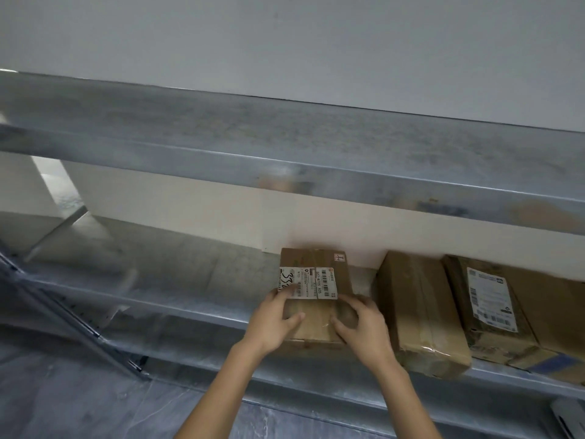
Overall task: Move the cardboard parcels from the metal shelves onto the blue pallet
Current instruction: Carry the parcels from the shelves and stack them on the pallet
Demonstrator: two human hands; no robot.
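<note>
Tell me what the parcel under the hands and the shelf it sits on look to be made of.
Parcel: brown cardboard, matte, its seam under glossy clear tape; white paper labels stuck on top. Shelf: grey sheet metal, probably galvanised steel, given its mottled, dully reflective surface.

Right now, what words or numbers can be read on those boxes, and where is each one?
"507-N705 A05", on the right white label of the held parcel; middle characters uncertain.
"N705", on its left white label; the black handwriting there is unclear.
The red sticker on that parcel: too small to read.
The shipping label on the rightmost parcel: blurred, unreadable.
The middle parcel: no text shows.
</note>
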